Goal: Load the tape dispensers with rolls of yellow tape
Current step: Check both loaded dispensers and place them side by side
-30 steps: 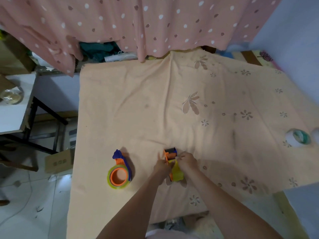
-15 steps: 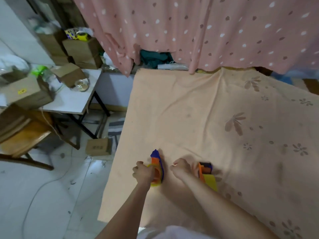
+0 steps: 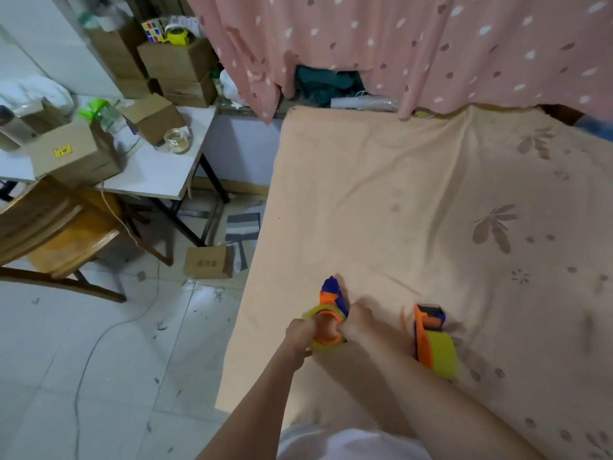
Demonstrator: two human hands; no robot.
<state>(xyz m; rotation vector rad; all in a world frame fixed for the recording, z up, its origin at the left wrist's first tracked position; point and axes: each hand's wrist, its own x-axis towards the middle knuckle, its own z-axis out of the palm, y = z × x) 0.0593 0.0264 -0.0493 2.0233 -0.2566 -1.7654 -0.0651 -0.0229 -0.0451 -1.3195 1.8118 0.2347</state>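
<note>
An orange and blue tape dispenser [image 3: 331, 295] with a roll of yellow tape [image 3: 326, 327] on its hub sits near the left edge of the peach cloth [image 3: 398, 210]. My left hand [image 3: 300, 330] grips the roll's left side and my right hand [image 3: 358, 323] grips its right side. A second orange and blue dispenser [image 3: 428, 322] stands on edge just right of my right forearm, and the yellow roll [image 3: 442, 355] on it is free of both hands.
The cloth's left edge drops to a tiled floor with a small cardboard box [image 3: 209, 262] and a cable. A white table [image 3: 159, 174] with boxes and a glass jar and a wooden chair [image 3: 56, 234] stand at left. A pink dotted curtain [image 3: 398, 44] hangs behind.
Both hands left the right dispenser, which now stands alone, and closed on the left dispenser's yellow roll. The view swung left.
</note>
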